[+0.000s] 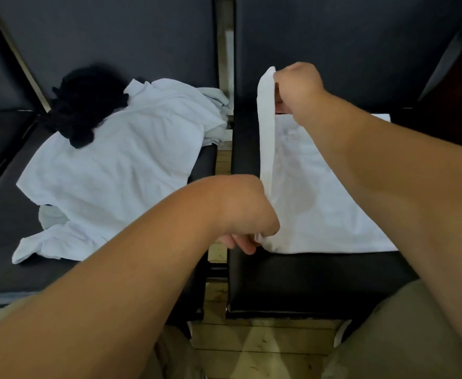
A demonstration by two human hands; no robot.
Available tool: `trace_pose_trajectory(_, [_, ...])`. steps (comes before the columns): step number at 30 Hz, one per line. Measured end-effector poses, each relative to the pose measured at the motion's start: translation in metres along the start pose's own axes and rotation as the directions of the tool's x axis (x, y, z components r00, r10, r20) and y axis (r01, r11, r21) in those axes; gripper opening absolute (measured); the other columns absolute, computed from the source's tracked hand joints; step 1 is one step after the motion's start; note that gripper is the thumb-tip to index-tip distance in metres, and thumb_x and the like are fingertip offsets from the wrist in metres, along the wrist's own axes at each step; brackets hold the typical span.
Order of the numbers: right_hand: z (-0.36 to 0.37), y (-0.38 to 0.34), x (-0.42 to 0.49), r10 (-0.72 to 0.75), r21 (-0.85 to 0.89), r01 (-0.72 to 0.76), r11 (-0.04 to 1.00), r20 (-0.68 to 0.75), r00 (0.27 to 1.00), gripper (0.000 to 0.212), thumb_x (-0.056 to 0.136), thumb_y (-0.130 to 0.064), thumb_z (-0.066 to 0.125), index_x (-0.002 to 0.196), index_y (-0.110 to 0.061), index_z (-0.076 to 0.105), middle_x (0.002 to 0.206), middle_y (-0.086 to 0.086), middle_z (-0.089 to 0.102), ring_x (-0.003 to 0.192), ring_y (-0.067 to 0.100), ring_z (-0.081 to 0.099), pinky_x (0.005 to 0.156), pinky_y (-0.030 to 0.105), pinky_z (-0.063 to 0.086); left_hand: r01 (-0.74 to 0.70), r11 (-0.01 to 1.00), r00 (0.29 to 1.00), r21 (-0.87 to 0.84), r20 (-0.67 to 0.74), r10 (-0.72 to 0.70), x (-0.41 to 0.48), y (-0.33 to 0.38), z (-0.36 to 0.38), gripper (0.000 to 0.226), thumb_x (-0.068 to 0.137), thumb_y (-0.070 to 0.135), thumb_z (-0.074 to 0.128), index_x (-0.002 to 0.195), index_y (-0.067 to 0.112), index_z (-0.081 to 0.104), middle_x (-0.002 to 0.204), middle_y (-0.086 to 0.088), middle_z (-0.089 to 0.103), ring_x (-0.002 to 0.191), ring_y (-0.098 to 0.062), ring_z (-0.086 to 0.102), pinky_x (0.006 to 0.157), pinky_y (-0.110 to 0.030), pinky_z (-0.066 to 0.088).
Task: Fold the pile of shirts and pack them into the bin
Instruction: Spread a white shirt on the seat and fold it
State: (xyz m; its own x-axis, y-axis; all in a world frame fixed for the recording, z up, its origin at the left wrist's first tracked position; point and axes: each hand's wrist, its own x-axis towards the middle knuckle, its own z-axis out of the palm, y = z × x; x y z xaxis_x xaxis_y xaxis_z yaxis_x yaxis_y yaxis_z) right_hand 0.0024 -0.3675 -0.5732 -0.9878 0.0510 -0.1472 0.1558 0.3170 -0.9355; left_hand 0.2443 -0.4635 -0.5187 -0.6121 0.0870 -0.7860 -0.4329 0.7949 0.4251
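Head view: both hands, left hand (247,214) and right hand (297,88), pinch the white shirt's (320,192) lifted left edge.

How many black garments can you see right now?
1: a black garment bunched at the far end of the left seat, on the piled white shirts. More may be hidden underneath.

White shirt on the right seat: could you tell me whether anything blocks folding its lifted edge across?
Nothing visible does. The left hand and right hand grip that edge, and nothing lies on the shirt. No bin shows.
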Motion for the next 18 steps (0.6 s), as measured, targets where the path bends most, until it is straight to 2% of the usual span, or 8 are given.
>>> trace_pose_trajectory(2, [-0.017, 0.003, 0.002, 0.046, 0.065, -0.045, 0.997, -0.013, 0.999, 0.007, 0.096, -0.016, 0.061, 0.093, -0.013, 0.067, 0.104, 0.015, 0.076, 0.090, 0.031, 0.077, 0.075, 0.046, 0.067, -0.077, 0.997, 0.996, -0.028, -0.056, 0.076, 0.004, 0.010, 0.007, 0.008, 0.094, 0.013, 0.065, 0.098, 0.006, 0.066, 0.073, -0.005, 0.077, 0.072, -0.016, 0.079, 0.079, -0.035, 0.066])
trace_pose_trajectory(4, [-0.035, 0.009, 0.004, 0.108, 0.101, -0.106, 0.989, -0.018, 0.994, 0.010, 0.097, -0.013, 0.063, 0.099, -0.009, 0.071, 0.100, 0.013, 0.077, 0.086, 0.029, 0.078, 0.072, 0.042, 0.067, -0.144, 0.988, 0.988, -0.047, -0.071, 0.140, 0.011, 0.023, 0.019, 0.008, 0.094, 0.013, 0.065, 0.095, 0.005, 0.066, 0.071, -0.004, 0.076, 0.072, -0.018, 0.079, 0.076, -0.034, 0.066])
trace_pose_trajectory(7, [-0.058, 0.021, 0.011, 0.128, 0.101, -0.125, 0.987, -0.015, 0.992, 0.014, 0.095, -0.013, 0.063, 0.101, -0.009, 0.074, 0.100, 0.013, 0.079, 0.087, 0.028, 0.079, 0.072, 0.042, 0.067, -0.201, 0.973, 0.977, -0.111, -0.089, 0.192, 0.022, 0.042, 0.035, 0.010, 0.093, 0.012, 0.065, 0.087, 0.006, 0.061, 0.072, -0.008, 0.073, 0.059, -0.020, 0.070, 0.066, -0.033, 0.059])
trace_pose_trajectory(10, [-0.076, 0.035, 0.019, 0.164, 0.070, -0.162, 0.984, -0.017, 0.986, 0.020, 0.090, -0.012, 0.063, 0.104, -0.004, 0.075, 0.101, 0.015, 0.080, 0.085, 0.031, 0.079, 0.074, 0.049, 0.066, -0.238, 0.968, 0.965, -0.086, -0.134, 0.225, 0.035, 0.058, 0.051, 0.012, 0.092, 0.014, 0.064, 0.083, 0.005, 0.063, 0.070, -0.008, 0.073, 0.049, -0.014, 0.065, 0.062, -0.030, 0.055])
trace_pose_trajectory(12, [-0.086, 0.046, 0.029, 0.176, 0.009, -0.176, 0.984, -0.032, 0.984, 0.020, 0.084, -0.014, 0.063, 0.097, -0.005, 0.075, 0.095, 0.014, 0.079, 0.077, 0.030, 0.075, 0.076, 0.051, 0.066, -0.240, 0.969, 0.963, -0.058, -0.139, 0.230, 0.046, 0.066, 0.061, 0.013, 0.092, 0.015, 0.062, 0.088, 0.004, 0.067, 0.083, -0.014, 0.078, 0.059, -0.019, 0.071, 0.063, -0.032, 0.057])
trace_pose_trajectory(14, [-0.095, 0.057, 0.038, 0.173, -0.107, -0.178, 0.978, -0.052, 0.984, 0.015, 0.079, -0.018, 0.061, 0.088, -0.012, 0.072, 0.087, 0.014, 0.077, 0.073, 0.031, 0.073, 0.069, 0.043, 0.066, -0.234, 0.972, 0.965, -0.012, -0.128, 0.230, 0.057, 0.071, 0.069, 0.018, 0.094, 0.018, 0.061, 0.094, 0.002, 0.070, 0.090, -0.016, 0.079, 0.074, -0.027, 0.076, 0.070, -0.036, 0.062])
trace_pose_trajectory(16, [-0.101, 0.069, 0.042, 0.158, -0.226, -0.159, 0.961, -0.022, 0.987, 0.011, 0.083, -0.016, 0.056, 0.082, -0.012, 0.066, 0.076, 0.014, 0.069, 0.061, 0.029, 0.061, 0.052, 0.032, 0.049, -0.245, 0.969, 0.963, 0.037, -0.102, 0.248, 0.066, 0.074, 0.075, 0.028, 0.097, 0.027, 0.060, 0.092, 0.003, 0.072, 0.084, -0.012, 0.079, 0.074, -0.025, 0.073, 0.068, -0.031, 0.058])
trace_pose_trajectory(18, [-0.105, 0.073, 0.037, 0.155, -0.298, -0.149, 0.943, -0.003, 0.988, 0.012, 0.086, -0.012, 0.054, 0.078, -0.012, 0.062, 0.074, 0.015, 0.062, 0.062, 0.027, 0.054, 0.051, 0.032, 0.042, -0.255, 0.964, 0.962, 0.071, -0.079, 0.261, 0.071, 0.076, 0.077, 0.041, 0.102, 0.042, 0.057, 0.092, 0.006, 0.074, 0.082, -0.007, 0.079, 0.077, -0.022, 0.073, 0.070, -0.028, 0.054])
